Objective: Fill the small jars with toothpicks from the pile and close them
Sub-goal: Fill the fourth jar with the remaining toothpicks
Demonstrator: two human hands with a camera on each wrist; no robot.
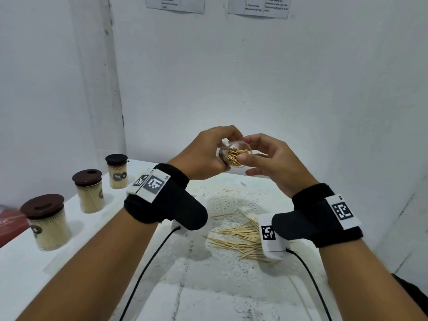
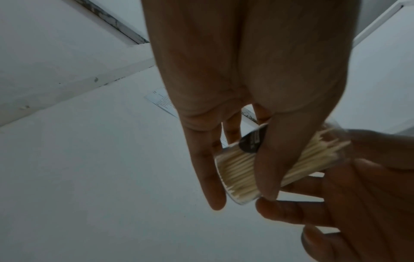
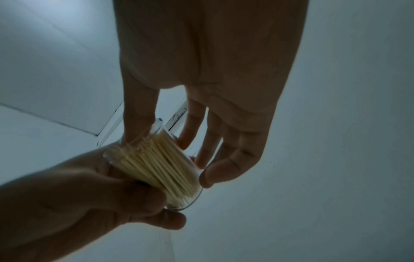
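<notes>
your left hand (image 1: 203, 154) grips the open jar (image 1: 234, 156) of toothpicks above the table (image 1: 143, 286); your right hand (image 1: 275, 163), fingers loosely curled, thumb on its rim. loose pile (image 1: 240, 239) lies below.

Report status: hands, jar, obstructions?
Left hand grips clear plastic jar of toothpicks, lidless. Right hand thumb on toothpick tips. Nothing obstructing.
</notes>
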